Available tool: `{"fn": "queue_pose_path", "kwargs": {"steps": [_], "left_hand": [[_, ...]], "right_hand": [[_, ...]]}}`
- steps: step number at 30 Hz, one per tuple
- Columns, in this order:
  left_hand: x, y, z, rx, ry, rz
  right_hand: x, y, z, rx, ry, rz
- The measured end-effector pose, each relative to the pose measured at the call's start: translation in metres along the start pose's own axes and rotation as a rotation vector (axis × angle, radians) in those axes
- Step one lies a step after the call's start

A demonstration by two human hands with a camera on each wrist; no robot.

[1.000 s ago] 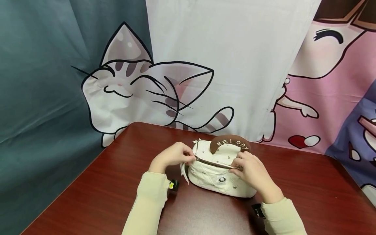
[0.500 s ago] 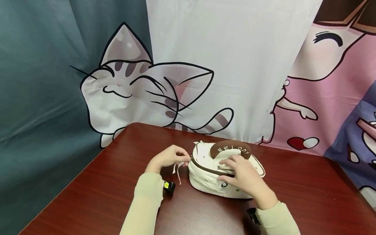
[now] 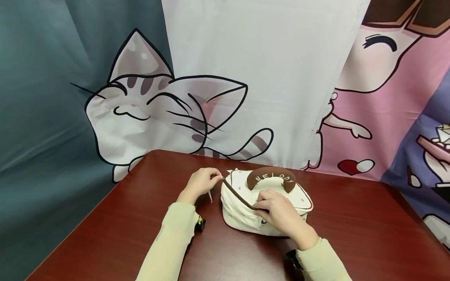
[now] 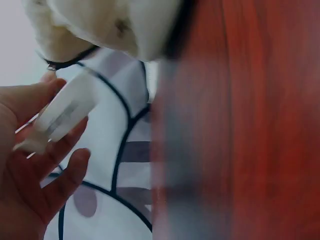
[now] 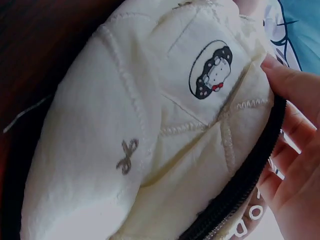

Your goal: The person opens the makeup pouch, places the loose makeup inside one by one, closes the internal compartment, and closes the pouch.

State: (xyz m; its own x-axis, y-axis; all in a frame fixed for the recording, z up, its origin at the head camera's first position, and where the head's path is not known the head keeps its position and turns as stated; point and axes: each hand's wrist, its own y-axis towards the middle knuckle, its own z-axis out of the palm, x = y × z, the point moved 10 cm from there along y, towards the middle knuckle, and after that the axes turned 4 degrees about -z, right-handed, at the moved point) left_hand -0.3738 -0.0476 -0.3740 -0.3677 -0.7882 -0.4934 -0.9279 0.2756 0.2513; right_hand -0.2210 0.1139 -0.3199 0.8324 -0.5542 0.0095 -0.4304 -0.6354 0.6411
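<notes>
A cream quilted cosmetic bag (image 3: 233, 216) with small bow prints stands on the table, its dark brown zipper (image 3: 239, 196) running along the upper front edge. My left hand (image 3: 200, 184) pinches the zipper pull (image 4: 52, 68) between thumb and forefinger at the bag's left end. A pale ribbon tab (image 4: 70, 107) hangs across that hand's fingers. At the middle of the front edge, my right hand (image 3: 277, 212) grips the fabric beside the zipper, thumb on the front wall and fingers behind it. A cartoon badge print (image 5: 212, 70) shows on that wall.
On the bag's lid arches a brown padded handle (image 3: 270, 173) lettered MELODY. The dark red wooden table (image 3: 358, 226) extends around the bag. Behind it hangs a printed curtain (image 3: 281, 50) with cartoon figures. Black wrist cameras (image 3: 200, 224) sit at both cuffs.
My right hand has let go near the bag's right front edge, moved left and gripped the middle of it. The left hand has shifted left and slightly up with the zipper pull.
</notes>
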Motion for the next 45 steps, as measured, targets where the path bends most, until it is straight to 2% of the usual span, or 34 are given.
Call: {"fn": "queue_pose_path", "kwargs": {"steps": [3,6,8,10,14,16,19,22,26,28,32,34,37,40,42,45], "left_hand": [[-0.004,0.013,0.005,-0.002,0.073,0.051],[-0.009,0.026,0.011,0.033,0.118,0.088],[-0.01,0.032,0.016,0.083,0.089,0.09],[-0.009,0.037,0.024,0.178,-0.033,0.082],[-0.004,0.036,0.038,0.402,-0.32,0.027],[-0.003,0.035,0.041,0.486,-0.388,0.027],[-0.003,0.034,0.04,0.549,-0.379,0.067],[-0.003,0.033,0.04,0.609,-0.387,0.078],[-0.005,0.032,0.04,0.662,-0.384,0.079],[-0.01,0.035,0.037,0.64,-0.343,0.118],[-0.02,0.044,0.027,0.515,-0.244,0.176],[-0.023,0.047,0.021,0.449,-0.171,0.187],[-0.027,0.052,0.018,0.36,-0.007,0.204],[-0.029,0.056,0.018,0.31,0.109,0.194],[-0.028,0.057,0.019,0.295,0.135,0.19],[-0.026,0.058,0.018,0.276,0.127,0.19]], "right_hand": [[0.007,0.001,-0.002,-0.028,-0.009,-0.019],[0.013,0.001,-0.004,-0.063,0.001,-0.042],[0.015,0.0,-0.004,-0.075,0.02,-0.036],[0.013,-0.001,-0.004,-0.057,0.034,-0.002],[0.004,-0.001,0.003,0.063,0.019,0.151],[0.0,0.003,0.008,0.15,-0.022,0.254],[-0.003,0.016,0.022,0.286,-0.071,0.399],[-0.006,0.035,0.048,0.432,-0.11,0.524],[-0.012,0.054,0.08,0.533,-0.176,0.621],[-0.014,0.06,0.088,0.537,-0.218,0.629],[-0.017,0.066,0.09,0.477,-0.269,0.597],[-0.014,0.069,0.088,0.435,-0.259,0.552],[-0.002,0.073,0.086,0.4,-0.227,0.44],[0.012,0.075,0.085,0.397,-0.22,0.348],[0.018,0.076,0.084,0.392,-0.212,0.317],[0.018,0.075,0.083,0.374,-0.216,0.325]]}}
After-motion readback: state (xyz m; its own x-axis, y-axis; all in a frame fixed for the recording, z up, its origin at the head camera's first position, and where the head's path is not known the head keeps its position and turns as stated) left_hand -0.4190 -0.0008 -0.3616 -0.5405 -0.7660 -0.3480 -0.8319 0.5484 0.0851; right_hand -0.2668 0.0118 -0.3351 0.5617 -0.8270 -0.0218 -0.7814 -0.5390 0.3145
